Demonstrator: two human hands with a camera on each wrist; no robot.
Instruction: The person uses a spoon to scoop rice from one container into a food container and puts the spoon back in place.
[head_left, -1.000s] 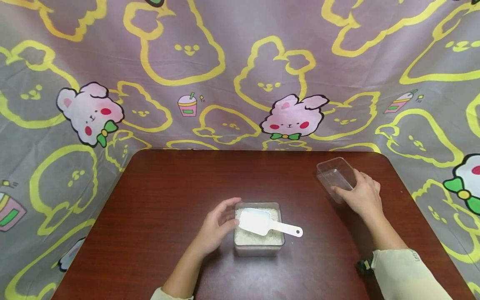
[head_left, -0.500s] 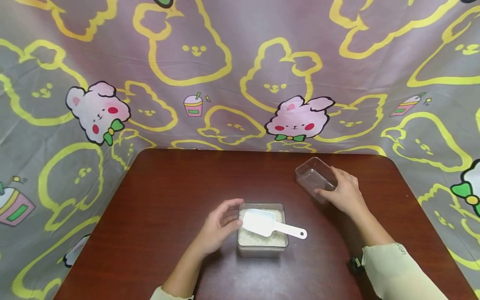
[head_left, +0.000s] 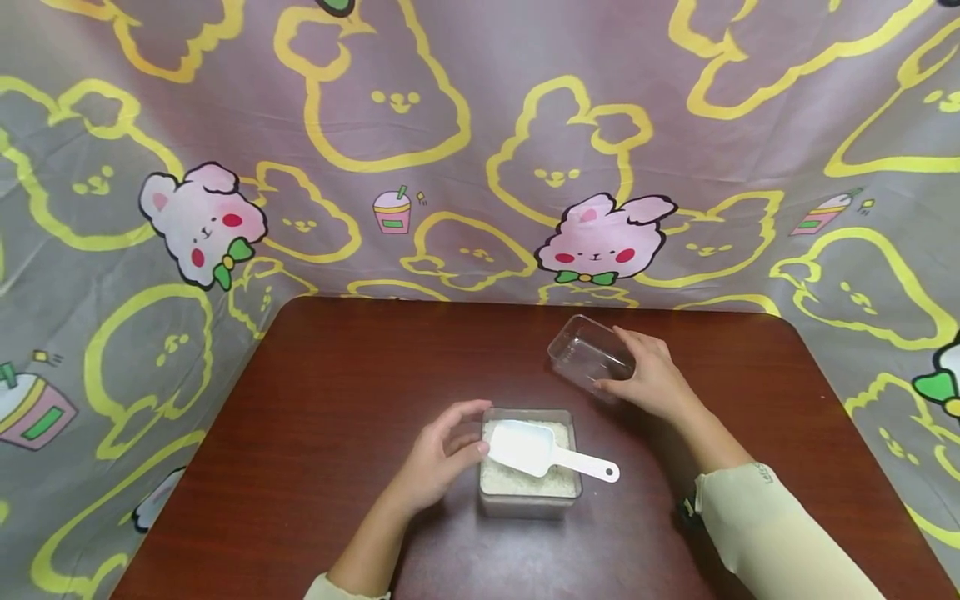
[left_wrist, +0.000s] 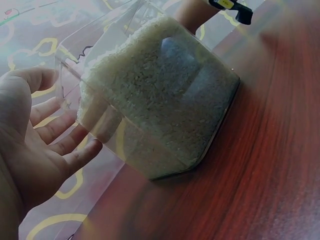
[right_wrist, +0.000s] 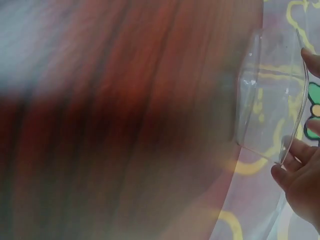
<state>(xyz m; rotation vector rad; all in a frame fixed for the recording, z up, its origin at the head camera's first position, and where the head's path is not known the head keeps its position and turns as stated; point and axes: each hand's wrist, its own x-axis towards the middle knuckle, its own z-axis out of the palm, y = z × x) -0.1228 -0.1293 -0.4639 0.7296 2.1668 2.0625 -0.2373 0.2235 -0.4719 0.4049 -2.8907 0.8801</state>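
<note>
A clear square container filled with white rice stands on the table near the middle. Across its top lies a white scoop, its handle jutting out to the right past the rim. My left hand rests against the container's left side with fingers spread and relaxed; in the left wrist view the fingertips touch the wall. Farther back and right, my right hand grips a smaller clear plastic box by its right side, thumb in front and fingers behind. Nothing shows inside this box.
The dark brown wooden table has rounded far corners. A grey fabric curtain with yellow outlines and rabbit faces encloses its back and sides. A few tiny pale specks lie right of the rice container.
My right hand has moved left across the table with the clear plastic box, toward the rice container. My left hand, the rice container and the scoop keep their places; the view has shifted slightly.
</note>
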